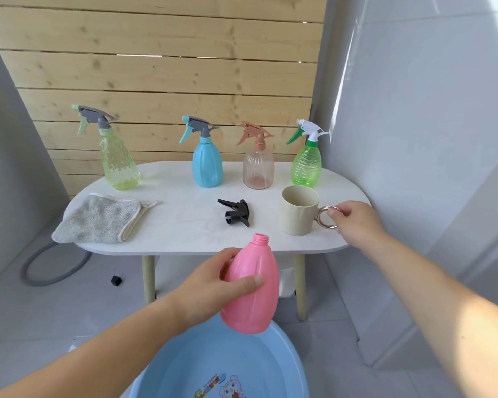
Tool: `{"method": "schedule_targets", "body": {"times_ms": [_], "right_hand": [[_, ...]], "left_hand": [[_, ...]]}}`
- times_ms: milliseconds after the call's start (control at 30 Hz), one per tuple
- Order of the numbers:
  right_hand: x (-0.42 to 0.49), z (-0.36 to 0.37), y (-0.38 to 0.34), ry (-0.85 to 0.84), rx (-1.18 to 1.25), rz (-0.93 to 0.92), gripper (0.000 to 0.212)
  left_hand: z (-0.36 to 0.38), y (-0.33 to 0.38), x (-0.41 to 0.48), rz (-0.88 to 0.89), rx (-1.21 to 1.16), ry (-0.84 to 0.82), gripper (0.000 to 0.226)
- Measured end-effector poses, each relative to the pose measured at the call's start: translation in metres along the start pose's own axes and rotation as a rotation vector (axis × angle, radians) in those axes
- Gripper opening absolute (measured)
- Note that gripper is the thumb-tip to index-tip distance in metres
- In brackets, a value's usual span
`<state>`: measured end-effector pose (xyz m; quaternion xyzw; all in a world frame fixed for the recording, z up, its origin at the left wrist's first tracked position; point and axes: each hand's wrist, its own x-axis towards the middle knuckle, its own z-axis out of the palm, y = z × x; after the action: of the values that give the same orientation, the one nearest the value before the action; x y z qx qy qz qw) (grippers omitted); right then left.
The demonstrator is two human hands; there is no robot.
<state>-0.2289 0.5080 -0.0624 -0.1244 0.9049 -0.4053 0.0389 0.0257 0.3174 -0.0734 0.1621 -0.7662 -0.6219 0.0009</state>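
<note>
Head view, looking forward and down. The left hand grips a pink plastic bottle round its middle, thumb across the front and fingers curled behind. The bottle is in the air, roughly upright and leaning slightly. It sits in front of the near edge of a white oval surface and above a pale blue plastic basin on the floor. The bottle's threaded neck is open. A black trigger spray head lies on its side on the surface, just beyond the neck.

The right hand reaches out, arm nearly straight, to a cream mug standing upright near the right end of the surface. Its fingertips pinch the mug's metal ring handle. The mug has not left the surface.

This looks like the filling step: bottle uncapped and held ready, mug being taken as the scoop or pourer. The next move likely calls for lifting the mug level and lining its lip up with the narrow neck, with the bottle kept steady over the basin to catch spills. Whether the mug or basin holds water cannot be told.

Four capped spray bottles stand along the back, and a grey folded cloth lies at the left.
</note>
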Motion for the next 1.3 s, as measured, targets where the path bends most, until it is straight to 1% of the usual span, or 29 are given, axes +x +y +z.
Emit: {"method": "schedule_targets", "body": {"times_ms": [100,200,267,333,467,600,700,833,900,1067,1133,1200,1300], "right_hand": [[-0.012,-0.003,-0.004,-0.089,0.128,0.035,0.024],[-0.034,-0.012,-0.020,-0.292,0.373,0.137,0.019],[-0.053,-0.017,-0.031,-0.399,0.486,0.178,0.017],[-0.070,-0.014,-0.038,-0.444,0.552,0.170,0.016],[-0.103,0.001,-0.040,-0.519,0.639,0.137,0.026],[-0.122,0.031,-0.026,-0.567,0.560,0.086,0.031],[-0.126,0.065,-0.009,-0.594,0.381,0.036,0.035],[-0.122,0.119,0.024,-0.657,0.071,0.032,0.036],[-0.121,0.143,0.041,-0.679,-0.081,-0.027,0.043],[-0.136,0.193,0.078,-0.705,-0.186,-0.183,0.055],[-0.145,0.209,0.096,-0.710,-0.255,-0.212,0.051],[-0.151,0.221,0.112,-0.724,-0.313,-0.235,0.039],[-0.153,0.234,0.128,-0.766,-0.354,-0.312,0.035]], "left_hand": [[-0.001,0.000,-0.004,0.008,0.006,0.001,0.058],[-0.006,-0.002,-0.011,0.013,0.028,0.004,0.060],[-0.010,-0.004,-0.017,0.014,0.029,0.002,0.062],[-0.015,-0.007,-0.024,0.012,0.027,0.004,0.063],[-0.028,-0.015,-0.044,-0.031,0.060,-0.035,0.058],[-0.043,-0.037,-0.063,-0.130,0.089,-0.114,0.053],[-0.047,-0.061,-0.071,-0.233,0.101,-0.142,0.059],[-0.041,-0.098,-0.069,-0.342,0.133,-0.116,0.072],[-0.032,-0.116,-0.066,-0.372,0.125,-0.109,0.074],[-0.003,-0.166,-0.066,-0.453,0.082,-0.080,0.074],[0.003,-0.186,-0.069,-0.484,0.068,-0.074,0.074],[0.005,-0.204,-0.072,-0.506,0.045,-0.040,0.073],[0.004,-0.223,-0.075,-0.524,-0.004,0.008,0.073]]}}
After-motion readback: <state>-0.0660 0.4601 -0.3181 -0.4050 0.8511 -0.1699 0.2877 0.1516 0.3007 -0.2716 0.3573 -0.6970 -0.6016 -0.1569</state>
